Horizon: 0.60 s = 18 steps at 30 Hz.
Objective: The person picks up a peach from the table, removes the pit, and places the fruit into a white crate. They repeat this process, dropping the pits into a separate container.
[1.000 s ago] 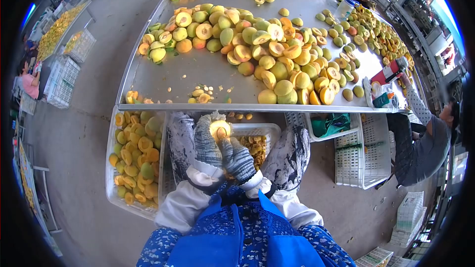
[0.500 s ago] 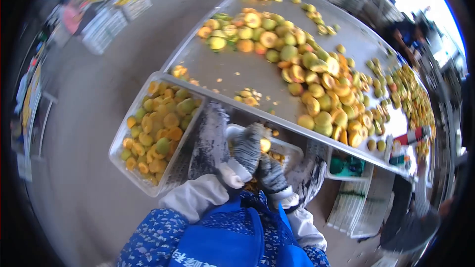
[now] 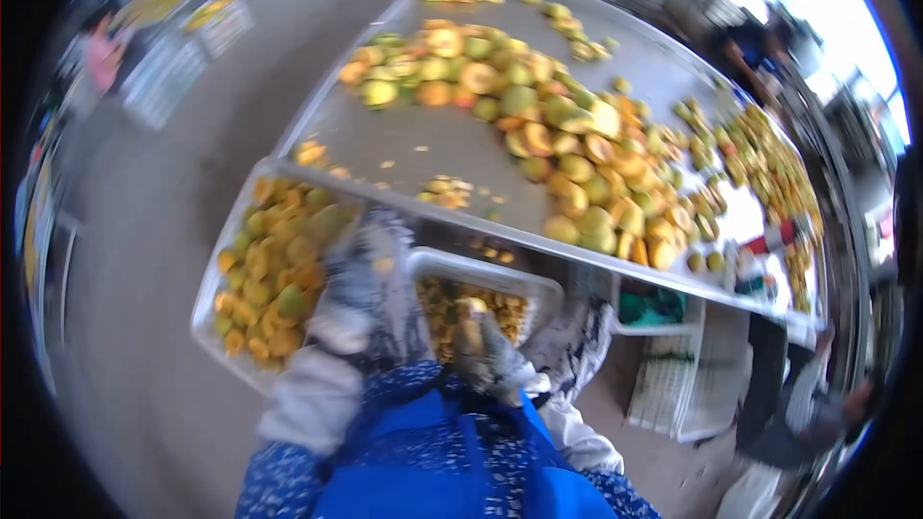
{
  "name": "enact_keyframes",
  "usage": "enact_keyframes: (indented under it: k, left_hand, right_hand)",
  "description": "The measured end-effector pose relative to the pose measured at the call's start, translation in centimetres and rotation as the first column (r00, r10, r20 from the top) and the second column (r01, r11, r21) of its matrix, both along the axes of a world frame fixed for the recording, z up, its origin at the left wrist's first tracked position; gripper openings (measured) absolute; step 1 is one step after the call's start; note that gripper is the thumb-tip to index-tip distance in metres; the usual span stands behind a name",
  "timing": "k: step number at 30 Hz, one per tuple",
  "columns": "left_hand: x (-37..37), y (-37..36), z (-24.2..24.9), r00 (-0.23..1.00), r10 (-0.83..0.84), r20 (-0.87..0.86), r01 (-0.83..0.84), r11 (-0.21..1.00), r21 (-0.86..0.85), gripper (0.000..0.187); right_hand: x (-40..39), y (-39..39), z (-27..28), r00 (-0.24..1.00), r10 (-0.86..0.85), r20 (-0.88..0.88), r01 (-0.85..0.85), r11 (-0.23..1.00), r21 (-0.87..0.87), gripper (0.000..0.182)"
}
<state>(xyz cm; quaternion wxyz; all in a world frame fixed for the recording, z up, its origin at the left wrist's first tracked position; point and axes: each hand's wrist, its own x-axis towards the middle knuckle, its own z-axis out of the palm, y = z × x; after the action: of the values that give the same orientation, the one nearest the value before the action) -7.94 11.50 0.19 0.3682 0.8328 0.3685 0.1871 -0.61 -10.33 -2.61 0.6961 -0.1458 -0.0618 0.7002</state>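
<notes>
My left hand (image 3: 348,293), in a grey glove, is smeared by motion at the right edge of a white crate (image 3: 227,365). Halved yellow-green fruit (image 3: 274,274) fills that crate; whether the hand holds any cannot be made out. My right hand (image 3: 488,356), gloved too, is closed above a white basin (image 3: 544,296) between my knees. A small pale tip shows at its fingers, too blurred to name. Brown-yellow pits or scraps (image 3: 505,312) lie in the basin.
A metal table (image 3: 375,139) ahead bears a long heap of halved fruit (image 3: 577,168). Under its right side sit a white tub with green contents (image 3: 649,308) and stacked crates (image 3: 663,384). Other people (image 3: 760,53) are at the right and far left.
My hands were together over the basin at a fruit half. The left has moved left to the crate; the right has dropped slightly lower. The view has shifted, too.
</notes>
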Motion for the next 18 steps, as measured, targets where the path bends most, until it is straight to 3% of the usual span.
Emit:
enact_keyframes:
  k: [1,2,3,4,5,6,7,9,10,11,12,13,14,15,17,18]
  left_hand:
    - [-2.8,2.4,0.9,0.959,-0.06,-0.276,0.261,0.565,0.783,0.02]
    - [-5.4,7.2,-3.6,0.916,0.125,-0.38,0.022,0.932,0.361,0.02]
    - [-5.0,7.3,-0.1,0.748,0.208,-0.631,0.11,0.898,0.426,0.021]
    - [-5.0,7.2,1.3,0.813,0.244,-0.529,0.078,0.855,0.513,0.028]
    - [-3.5,6.5,2.0,0.942,0.158,-0.296,0.076,0.759,0.647,0.028]
    - [-0.6,4.1,4.1,0.998,0.029,-0.055,0.023,0.656,0.754,0.029]
    - [3.6,1.5,7.3,0.979,-0.198,0.045,0.105,0.684,0.722,0.033]
    - [10.2,-2.0,8.8,0.905,-0.415,-0.089,0.342,0.59,0.731,0.04]
    - [14.1,-2.7,7.4,0.816,-0.558,-0.155,0.419,0.385,0.822,0.043]
    - [18.0,-3.7,4.7,0.737,-0.66,-0.143,0.435,0.302,0.848,0.044]
    - [21.2,-5.0,3.3,0.682,-0.696,-0.227,0.445,0.148,0.883,0.041]
    - [23.4,-6.5,3.7,0.609,-0.683,-0.403,0.555,0.004,0.832,0.037]
    - [25.8,-7.2,2.3,0.559,-0.698,-0.448,0.552,-0.09,0.829,0.032]
    - [27.0,-7.9,2.0,0.55,-0.703,-0.452,0.549,-0.105,0.829,0.032]
    - [28.5,-8.8,1.9,0.411,-0.61,-0.678,0.881,0.074,0.467,0.029]
    - [28.2,-8.7,2.2,0.418,-0.596,-0.685,0.895,0.143,0.422,0.032]
  right_hand:
    - [-0.1,0.3,1.4,0.886,0.103,0.452,0.192,0.806,-0.559,0.055]
    - [0.0,-0.1,-2.0,0.805,0.148,0.575,0.308,0.723,-0.618,0.053]
    - [0.1,-0.7,-5.4,0.71,0.228,0.666,0.411,0.634,-0.655,0.051]
    - [0.5,-1.0,-5.1,0.716,0.207,0.667,0.426,0.626,-0.652,0.051]
    - [0.6,-1.3,-4.5,0.763,0.212,0.611,0.361,0.644,-0.675,0.048]
    - [0.6,-1.9,-4.2,0.803,0.227,0.551,0.289,0.66,-0.693,0.045]
    - [-0.3,-2.9,-12.5,0.96,-0.063,0.272,0.196,0.847,-0.494,0.037]
    - [-1.5,-1.3,-12.4,0.826,-0.199,0.528,0.463,0.774,-0.432,0.036]
    - [-0.8,-1.4,-8.6,0.706,0.003,0.708,0.443,0.778,-0.446,0.034]
    - [0.0,-1.3,-5.1,0.526,0.199,0.827,0.432,0.775,-0.462,0.034]
    - [0.1,-1.5,-5.2,0.54,0.192,0.819,0.432,0.772,-0.466,0.032]
    - [0.2,-1.9,-5.5,0.539,0.179,0.823,0.442,0.772,-0.457,0.032]
    - [0.1,-2.3,-5.8,0.575,0.086,0.814,0.482,0.768,-0.422,0.031]
    - [0.3,-2.5,-5.9,0.603,-0.01,0.797,0.524,0.758,-0.387,0.03]
    - [1.6,-3.1,-3.4,0.616,-0.106,0.78,0.574,0.738,-0.354,0.031]
    - [2.3,-3.5,-2.4,0.652,-0.093,0.753,0.562,0.725,-0.397,0.03]
